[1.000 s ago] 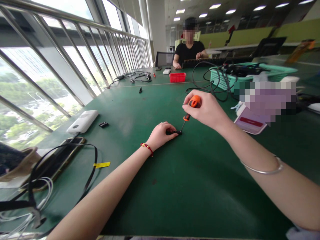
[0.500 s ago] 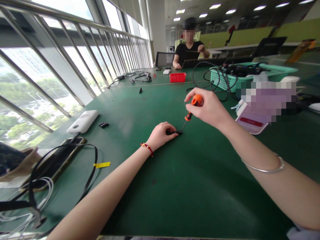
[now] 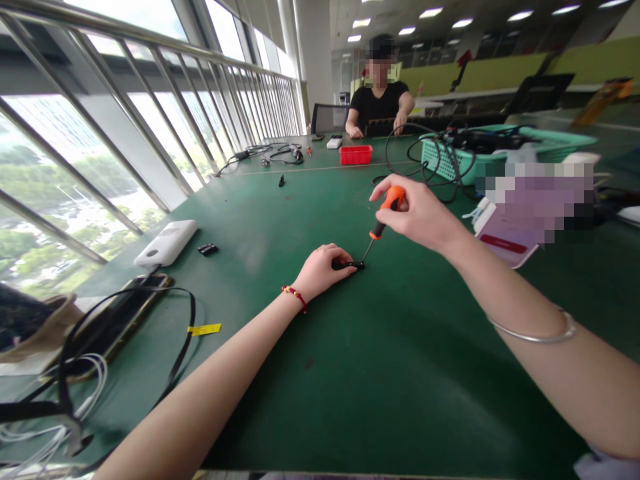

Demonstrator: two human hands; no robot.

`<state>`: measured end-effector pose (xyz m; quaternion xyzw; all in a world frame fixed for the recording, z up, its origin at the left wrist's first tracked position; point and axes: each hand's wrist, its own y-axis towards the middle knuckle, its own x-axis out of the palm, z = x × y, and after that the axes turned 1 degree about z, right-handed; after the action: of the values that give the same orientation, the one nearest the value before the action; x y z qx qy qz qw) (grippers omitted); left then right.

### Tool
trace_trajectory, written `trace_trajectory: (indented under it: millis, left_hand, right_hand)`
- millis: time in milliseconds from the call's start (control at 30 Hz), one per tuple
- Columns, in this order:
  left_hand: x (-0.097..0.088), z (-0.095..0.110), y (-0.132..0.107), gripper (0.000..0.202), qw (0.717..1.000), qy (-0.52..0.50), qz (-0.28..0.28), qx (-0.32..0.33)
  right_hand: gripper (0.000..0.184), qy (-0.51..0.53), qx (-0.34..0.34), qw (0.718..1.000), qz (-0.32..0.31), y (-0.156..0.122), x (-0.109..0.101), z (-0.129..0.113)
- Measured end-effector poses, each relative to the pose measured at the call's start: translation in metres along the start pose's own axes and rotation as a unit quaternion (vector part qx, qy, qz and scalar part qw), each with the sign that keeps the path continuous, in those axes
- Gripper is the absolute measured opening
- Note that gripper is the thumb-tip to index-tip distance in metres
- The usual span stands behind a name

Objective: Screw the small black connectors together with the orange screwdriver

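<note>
My left hand (image 3: 325, 268) is closed on a small black part (image 3: 356, 265), pinning it against the green tabletop; my fingers cover much of it. In my right hand (image 3: 417, 212) is an orange and black screwdriver (image 3: 394, 198), gripped by its handle between thumb and fingers. The shaft slants down to the left, and its tip meets the right end of the black part. Whether a screw sits under the tip is too small to tell.
A white power bank (image 3: 167, 243), a small black piece (image 3: 208, 249) and a phone (image 3: 117, 327) with cables lie left. Ahead are a red tray (image 3: 355, 155) and a teal basket (image 3: 445, 160) with cables. A person (image 3: 380, 100) sits across the table.
My right hand has shifted slightly right and the screwdriver's handle has turned in its fingers. My left hand and the black part stay put. The person opposite has lowered one hand.
</note>
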<state>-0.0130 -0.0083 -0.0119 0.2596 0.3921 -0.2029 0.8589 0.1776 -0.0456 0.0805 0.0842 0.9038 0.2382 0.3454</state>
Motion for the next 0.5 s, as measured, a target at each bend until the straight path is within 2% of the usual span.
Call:
trace_trajectory:
  millis: [167,233,333,433,500]
  left_hand:
    - [0.0001,-0.0017,-0.0001,0.017,1.0,-0.002,-0.002,0.001]
    - [0.0005,-0.0025,0.0,0.018,1.0,-0.002,-0.003,-0.001]
    - [0.0013,-0.0032,0.0002,0.017,1.0,0.0,-0.001,-0.001]
    - [0.0016,-0.003,0.0,0.017,1.0,0.001,0.0,0.002]
    - [0.0014,-0.0028,-0.0001,0.017,1.0,-0.001,0.0,0.003]
  right_hand:
    - [0.03,-0.017,0.02,0.999,0.03,0.0019,0.0012,0.0046]
    - [0.028,-0.021,0.015,0.999,0.031,0.0017,0.0017,0.0045]
    - [0.017,0.005,0.0,1.0,0.015,0.0009,0.0009,0.0031]
    - [0.02,0.035,-0.005,0.999,-0.018,0.0007,-0.0001,0.002]
    - [0.023,0.026,-0.004,0.999,-0.019,0.0007,0.0002,0.0016]
